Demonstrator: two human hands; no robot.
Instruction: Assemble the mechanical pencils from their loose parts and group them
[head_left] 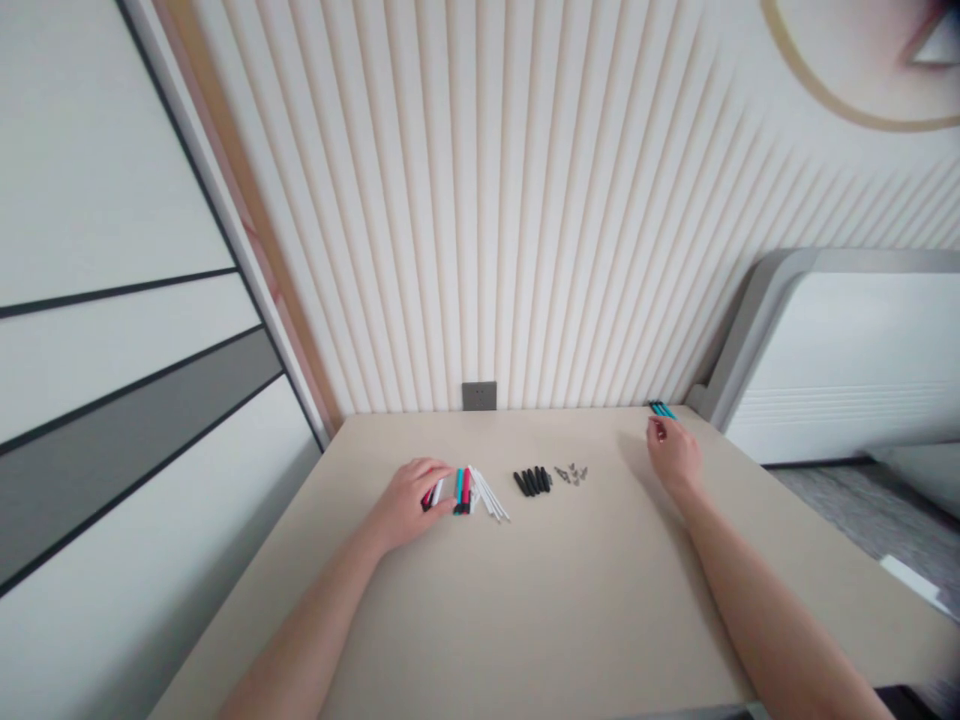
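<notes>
My left hand (409, 500) curls over a row of pen barrels at the left of the table, thumb at their near ends and fingers at their far ends. A teal barrel (459, 487) and a pink barrel (466, 490) show beside its fingertips; others are partly hidden under the hand. Thin white refills (489, 495) lie fanned out to their right. At the far right corner, my right hand (673, 452) is closed with its fingers bent, just in front of several teal pens (661, 409). Whether anything is between those fingers is hidden.
Several black grip pieces (532, 482) lie side by side mid-table, with small grey metal tips (576, 474) to their right. The table (525, 610) meets a ribbed wall with a dark socket (479, 396). A bed headboard (847, 350) stands at the right, a cabinet (150, 480) at the left.
</notes>
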